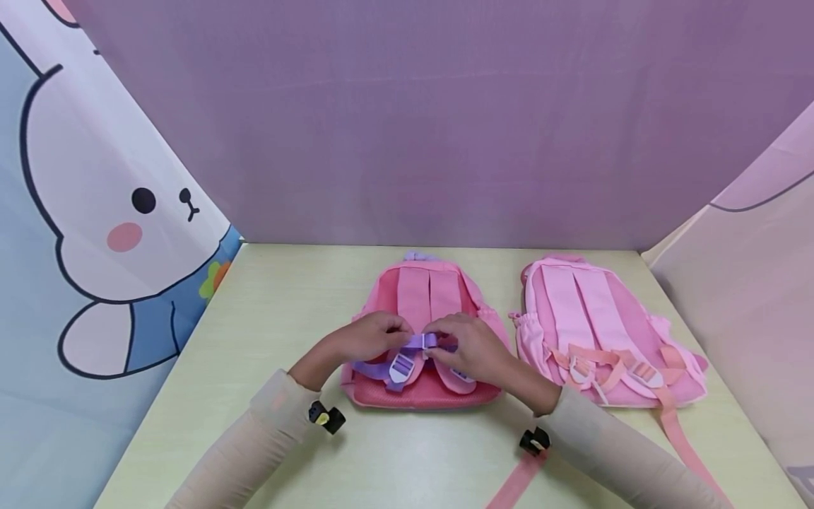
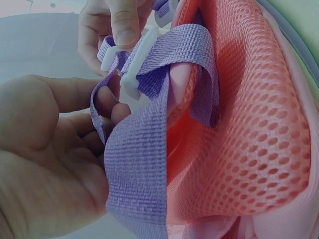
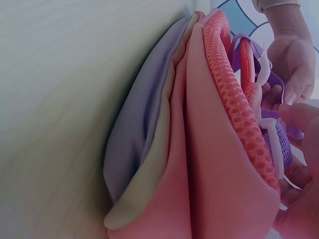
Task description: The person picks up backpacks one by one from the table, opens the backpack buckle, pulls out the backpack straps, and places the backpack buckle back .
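A pink backpack [image 1: 415,291] lies on its front, its back panel and shoulder straps facing up. Both hands meet over the lower part of it. My left hand [image 1: 370,336] pinches a purple strap [image 1: 415,341] from the left. On the other side my right hand [image 1: 473,348] pinches the same strap beside a small white slider [image 1: 425,342]. A larger white strap adjuster [image 1: 402,367] hangs on the purple webbing [image 2: 137,164] just below the left fingers. In the right wrist view, the backpack's side hides part of the fingers.
A lighter pink backpack [image 1: 588,311] lies to the right, with loose orange straps [image 1: 677,424] trailing towards the front edge. Another pink strap [image 1: 518,481] lies under the right forearm. A purple curtain [image 1: 445,127] hangs behind the table [image 1: 286,297].
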{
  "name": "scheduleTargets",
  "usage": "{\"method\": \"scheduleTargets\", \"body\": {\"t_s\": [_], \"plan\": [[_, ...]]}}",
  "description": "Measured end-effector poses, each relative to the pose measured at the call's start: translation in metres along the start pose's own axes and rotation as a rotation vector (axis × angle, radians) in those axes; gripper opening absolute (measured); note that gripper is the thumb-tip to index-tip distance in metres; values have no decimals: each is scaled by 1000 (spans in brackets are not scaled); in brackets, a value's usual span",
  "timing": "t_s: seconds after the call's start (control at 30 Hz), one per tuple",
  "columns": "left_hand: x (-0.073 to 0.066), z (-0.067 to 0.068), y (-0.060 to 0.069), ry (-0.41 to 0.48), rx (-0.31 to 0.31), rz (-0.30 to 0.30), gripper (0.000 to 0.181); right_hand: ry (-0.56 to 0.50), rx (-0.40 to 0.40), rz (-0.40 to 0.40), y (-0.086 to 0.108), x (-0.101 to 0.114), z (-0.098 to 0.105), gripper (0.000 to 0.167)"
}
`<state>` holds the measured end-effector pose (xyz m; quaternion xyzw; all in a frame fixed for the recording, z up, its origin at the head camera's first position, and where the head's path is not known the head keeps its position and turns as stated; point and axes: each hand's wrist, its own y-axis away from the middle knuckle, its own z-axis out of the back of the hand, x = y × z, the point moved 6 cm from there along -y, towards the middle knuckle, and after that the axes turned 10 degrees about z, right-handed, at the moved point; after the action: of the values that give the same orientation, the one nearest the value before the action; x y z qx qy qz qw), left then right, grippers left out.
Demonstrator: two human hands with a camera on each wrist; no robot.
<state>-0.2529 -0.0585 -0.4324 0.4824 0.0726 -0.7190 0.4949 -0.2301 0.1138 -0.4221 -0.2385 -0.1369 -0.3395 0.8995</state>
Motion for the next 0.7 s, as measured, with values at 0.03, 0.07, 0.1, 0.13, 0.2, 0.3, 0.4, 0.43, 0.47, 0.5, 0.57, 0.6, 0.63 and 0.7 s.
{"method": "scheduleTargets", "body": {"t_s": [0.03, 0.07, 0.1, 0.13, 0.2, 0.3, 0.4, 0.43, 0.47, 0.5, 0.57, 0.6, 0.63, 0.7], "plan": [[-1, 0, 0, -2, -1, -6, 18, 0, 0, -1, 0, 0, 0, 26], [-1, 0, 0, -3, -1, -10, 18, 1, 0, -2, 0, 0, 0, 26], [-1, 0, 0, -2, 1, -14, 18, 2, 1, -2, 0, 0, 0, 26], [-2, -1, 0, -3, 2, -19, 19, 1, 0, -2, 0, 1, 0, 26], [-3, -1, 0, -5, 5, -27, 19, -1, 2, -5, -1, 1, 0, 26], [-3, -2, -1, -8, 6, -36, 19, -6, 5, -8, -2, 2, 1, 27], [-4, -3, -2, -13, 4, -37, 18, -5, 9, -10, -2, 3, 1, 28], [-5, -3, -2, -14, 3, -38, 18, -5, 11, -11, -3, 3, 1, 28], [-5, -2, -2, -14, 3, -37, 18, -5, 14, -13, -3, 4, 1, 28], [-5, -2, -1, -12, 3, -35, 18, -4, 15, -15, -3, 4, 1, 29], [-5, -2, -1, -11, 3, -34, 18, -6, 18, -17, -3, 4, 1, 28], [-6, -3, -1, -7, 4, -36, 19, -6, 17, -16, -3, 4, 1, 28], [-6, -3, -1, -7, 5, -37, 19, -8, 18, -17, -4, 4, 1, 28], [-6, -3, -1, -3, 4, -38, 19, -8, 16, -12, -4, 4, 1, 28]]}}
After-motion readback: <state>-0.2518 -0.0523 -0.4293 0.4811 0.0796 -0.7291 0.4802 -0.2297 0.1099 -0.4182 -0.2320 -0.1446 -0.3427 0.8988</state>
